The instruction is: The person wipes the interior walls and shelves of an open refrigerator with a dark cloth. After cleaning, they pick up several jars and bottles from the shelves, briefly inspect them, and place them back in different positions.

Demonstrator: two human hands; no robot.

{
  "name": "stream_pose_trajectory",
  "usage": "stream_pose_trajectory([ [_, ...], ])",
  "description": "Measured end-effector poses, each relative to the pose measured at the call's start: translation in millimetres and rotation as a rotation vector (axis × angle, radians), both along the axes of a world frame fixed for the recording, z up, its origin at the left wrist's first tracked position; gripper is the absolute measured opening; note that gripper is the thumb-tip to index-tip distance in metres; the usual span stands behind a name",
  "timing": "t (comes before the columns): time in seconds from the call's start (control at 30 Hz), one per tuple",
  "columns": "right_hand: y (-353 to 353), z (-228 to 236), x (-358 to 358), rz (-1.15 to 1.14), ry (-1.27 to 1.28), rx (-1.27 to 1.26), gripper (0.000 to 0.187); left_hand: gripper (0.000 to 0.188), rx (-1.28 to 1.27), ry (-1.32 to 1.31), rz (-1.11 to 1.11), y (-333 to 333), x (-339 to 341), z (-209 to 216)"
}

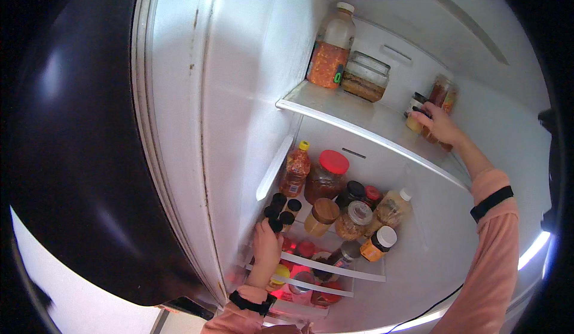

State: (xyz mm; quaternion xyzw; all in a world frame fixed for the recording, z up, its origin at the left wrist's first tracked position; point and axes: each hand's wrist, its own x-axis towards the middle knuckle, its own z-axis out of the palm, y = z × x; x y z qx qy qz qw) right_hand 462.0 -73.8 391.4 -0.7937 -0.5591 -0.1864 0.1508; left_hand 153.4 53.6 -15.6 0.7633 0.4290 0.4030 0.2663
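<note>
In the open fridge, my right hand [441, 123] reaches onto the upper shelf, its fingers closed round the dark lid of a small jar [414, 123] with pale yellow contents. Right behind it stands another dark-lidded jar [417, 100]. Tall jars with reddish contents [440, 90] are beside that hand, partly hidden by it. Lower down at the left, my left hand [267, 242] is closed at a small black-capped jar [275, 224] on the middle shelf. Several like it, among them one black-capped jar [292, 206], stand close around. The fingertips of that hand are partly hidden.
A tall bottle [330, 64] with orange-red contents and a square glass jar [365, 77] stand on the upper shelf [359, 116]. Below are a red-lidded jar [332, 167], a wooden-lidded jar [323, 215] and a white-capped orange bottle [379, 243]. The dark door [78, 155] is at left.
</note>
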Motion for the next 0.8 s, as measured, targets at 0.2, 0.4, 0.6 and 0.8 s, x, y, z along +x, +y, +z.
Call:
stream_pose_trajectory([
  [0.2, -19.1, 34.6, -60.0, -0.04, 0.173, 0.172, 0.059, 0.056, 0.04, 0.011, -0.023, 4.7, 5.5, -5.4],
  [0.4, -55.0, 34.2, -153.4, 0.332, 0.048, 0.63, 0.06, 0.048, 0.411, 0.084, -0.046, 6.8, 1.4, -15.6],
  [0.6, -84.2, -94.8, -218.4, 0.577, 0.207, 0.203, 0.057, 0.051, 0.451, 0.028, -0.001, 12.6, -0.2, -16.8],
  [0.8, 2.0, -274.3, -213.9, 0.251, 0.354, -0.006, 0.049, 0.055, 0.415, -0.051, -0.015, -9.2, -16.1, -17.7],
])
